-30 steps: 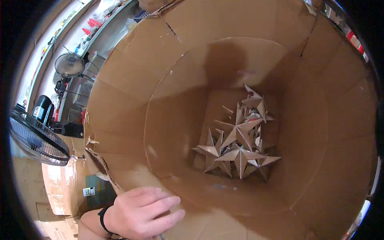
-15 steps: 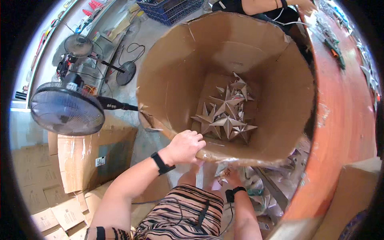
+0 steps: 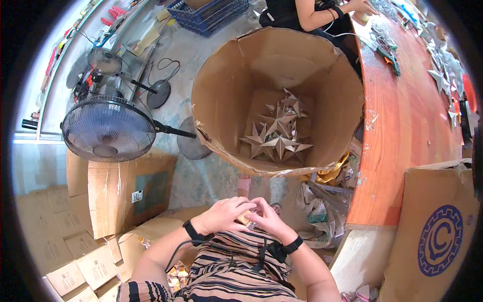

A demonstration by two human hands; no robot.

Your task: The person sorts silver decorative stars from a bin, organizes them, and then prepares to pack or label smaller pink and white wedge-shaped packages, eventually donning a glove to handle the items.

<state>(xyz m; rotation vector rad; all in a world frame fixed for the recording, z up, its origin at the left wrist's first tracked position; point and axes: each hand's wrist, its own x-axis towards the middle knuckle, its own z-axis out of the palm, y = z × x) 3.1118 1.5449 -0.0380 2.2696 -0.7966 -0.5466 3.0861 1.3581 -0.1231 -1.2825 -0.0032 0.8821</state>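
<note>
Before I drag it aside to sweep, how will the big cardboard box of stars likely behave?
The cardboard box is probably light for its size, with just a few stars at the bottom. Its open, ragged rim may flex if gripped. With that load low, it might slide before tipping.

Lower centre shows two hands, one left hand point(image 3: 221, 215) and one right hand point(image 3: 269, 221), with one small tan piece point(image 3: 244, 218) between them; the left holds two fans point(image 3: 108, 130), the centre one large open carton point(image 3: 221, 95) with at least five overlapping stars point(image 3: 280, 143), the top one blue crate point(image 3: 210, 19), the right one orange table point(image 3: 395, 156), the lower right one emblem-marked box point(image 3: 425, 189)
</note>
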